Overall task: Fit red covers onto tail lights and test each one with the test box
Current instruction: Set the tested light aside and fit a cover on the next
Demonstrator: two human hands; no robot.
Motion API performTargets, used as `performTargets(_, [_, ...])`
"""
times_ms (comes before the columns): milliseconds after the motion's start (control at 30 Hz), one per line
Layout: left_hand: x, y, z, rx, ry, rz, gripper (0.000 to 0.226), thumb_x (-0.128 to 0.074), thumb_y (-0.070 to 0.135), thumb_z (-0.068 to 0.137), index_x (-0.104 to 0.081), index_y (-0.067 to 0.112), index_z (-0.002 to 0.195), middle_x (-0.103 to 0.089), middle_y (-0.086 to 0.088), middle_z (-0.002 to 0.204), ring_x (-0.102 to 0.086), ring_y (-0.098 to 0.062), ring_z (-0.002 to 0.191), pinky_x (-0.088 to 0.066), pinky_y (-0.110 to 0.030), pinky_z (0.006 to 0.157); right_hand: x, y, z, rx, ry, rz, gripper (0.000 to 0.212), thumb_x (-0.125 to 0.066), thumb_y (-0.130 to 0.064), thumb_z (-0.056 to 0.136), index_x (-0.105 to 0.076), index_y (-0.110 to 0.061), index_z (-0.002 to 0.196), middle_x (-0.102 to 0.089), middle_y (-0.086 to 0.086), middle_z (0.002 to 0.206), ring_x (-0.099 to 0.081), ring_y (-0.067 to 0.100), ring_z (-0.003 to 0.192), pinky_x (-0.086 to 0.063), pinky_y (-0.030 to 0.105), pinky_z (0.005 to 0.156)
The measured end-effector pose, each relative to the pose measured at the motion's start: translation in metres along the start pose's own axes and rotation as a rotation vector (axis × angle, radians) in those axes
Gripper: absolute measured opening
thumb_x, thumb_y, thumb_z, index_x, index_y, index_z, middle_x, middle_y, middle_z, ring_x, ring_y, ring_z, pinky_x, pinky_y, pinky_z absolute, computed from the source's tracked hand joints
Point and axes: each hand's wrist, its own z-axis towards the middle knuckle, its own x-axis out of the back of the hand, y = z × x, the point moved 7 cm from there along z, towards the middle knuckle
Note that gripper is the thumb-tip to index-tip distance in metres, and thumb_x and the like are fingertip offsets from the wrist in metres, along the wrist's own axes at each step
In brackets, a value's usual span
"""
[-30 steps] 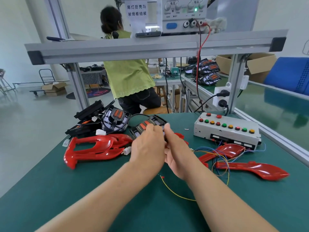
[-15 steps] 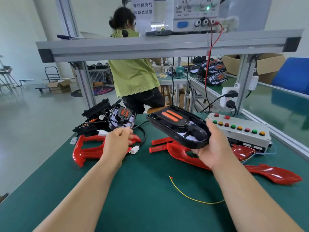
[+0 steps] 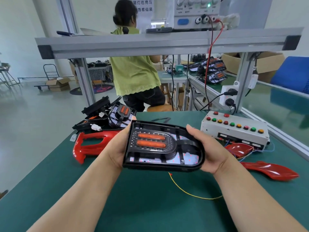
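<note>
Left hand and right hand grip a bare tail light by its ends. Next up, I'd guess: grab the red cover at left.

the tail light sits between both hands (above the table); a cover lies left, the test box right, spare lights behind.

We get one view: head camera, wide-angle, worn at near edge of green table, facing forward and down. We look from close: forearms enter from bottom edge, left hand and right hand grip tail light at frame centre. Shelf beam crosses top; far workshop visible beyond, under it
</note>
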Motion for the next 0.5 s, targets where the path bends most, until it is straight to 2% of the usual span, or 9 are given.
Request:
performTargets(33, [0.003,0.0,0.0,0.017,0.048,-0.031,0.053,-0.048,0.048,0.099,-0.072,0.004,0.116,-0.074,-0.017,0.107,-0.073,-0.031,0.096,-0.061,-0.044,0.077,0.001,0.002,-0.002,-0.012,-0.007,-0.035,0.051,-0.045,-0.043,0.096,-0.068,-0.007,0.125,-0.064,0.019,0.129,-0.064,0.033,0.118,-0.05,0.048,0.102])
performTargets(67, [0.015,0.002,0.002,-0.004,0.158,-0.044,0.057,-0.045,0.051,0.097,-0.065,0.005,0.124,-0.074,-0.016,0.108,-0.073,-0.031,0.094,-0.062,-0.046,0.076,0.002,0.003,-0.003,-0.028,-0.018,-0.061,0.052,-0.046,-0.043,0.096,-0.067,-0.006,0.126,-0.063,0.02,0.131,-0.063,0.034,0.118,-0.048,0.049,0.104])
performTargets(100, [0.026,0.005,0.002,-0.057,0.273,-0.056,0.06,-0.048,0.05,0.093,-0.058,0.005,0.131,-0.074,-0.014,0.109,-0.072,-0.026,0.091,-0.062,-0.044,0.076,0.001,0.004,-0.005,-0.046,-0.026,-0.085,0.051,-0.048,-0.043,0.095,-0.068,-0.007,0.125,-0.063,0.021,0.131,-0.063,0.034,0.117,-0.047,0.05,0.105])
performTargets(167, [0.037,0.016,0.0,-0.179,0.353,-0.079,0.064,-0.054,0.043,0.087,-0.049,0.003,0.136,-0.073,-0.011,0.107,-0.066,-0.015,0.078,-0.062,-0.032,0.075,0.001,0.006,-0.007,-0.087,-0.01,-0.136,0.045,-0.057,-0.042,0.089,-0.074,-0.01,0.115,-0.066,0.02,0.125,-0.067,0.034,0.107,-0.05,0.049,0.101])
performTargets(267, [0.043,0.032,-0.006,-0.281,0.378,-0.077,0.057,-0.055,0.038,0.086,-0.051,-0.003,0.126,-0.069,-0.008,0.095,-0.058,-0.006,0.06,-0.059,-0.022,0.062,0.004,0.012,-0.009,-0.157,0.015,-0.186,0.045,-0.06,-0.041,0.084,-0.076,-0.007,0.109,-0.07,0.02,0.117,-0.071,0.031,0.096,-0.056,0.044,0.092])
performTargets(333, [0.047,0.039,-0.011,-0.301,0.441,0.028,0.05,-0.057,0.034,0.087,-0.052,-0.001,0.122,-0.063,-0.003,0.086,-0.05,-0.003,0.052,-0.054,-0.016,0.054,0.005,0.015,-0.01,-0.177,0.001,-0.202,0.043,-0.054,-0.037,0.09,-0.074,-0.006,0.11,-0.07,0.02,0.116,-0.071,0.03,0.096,-0.057,0.043,0.09])
performTargets(400, [0.05,0.043,-0.014,-0.319,0.516,0.195,0.035,-0.055,0.028,0.096,-0.054,0.003,0.121,-0.054,0.001,0.076,-0.038,-0.002,0.047,-0.044,-0.013,0.044,0.005,0.016,-0.011,-0.176,-0.013,-0.211,0.043,-0.053,-0.037,0.091,-0.072,-0.005,0.113,-0.07,0.021,0.117,-0.072,0.03,0.096,-0.058,0.042,0.087])
performTargets(500, [0.049,0.054,-0.022,-0.451,0.616,0.383,0.021,-0.049,0.017,0.103,-0.064,0.006,0.114,-0.041,0.003,0.065,-0.028,-0.004,0.045,-0.031,-0.013,0.04,-0.005,0.016,-0.013,-0.156,-0.054,-0.248,0.053,-0.071,-0.044,0.079,-0.071,-0.006,0.116,-0.067,0.021,0.123,-0.071,0.03,0.1,-0.056,0.044,0.092])
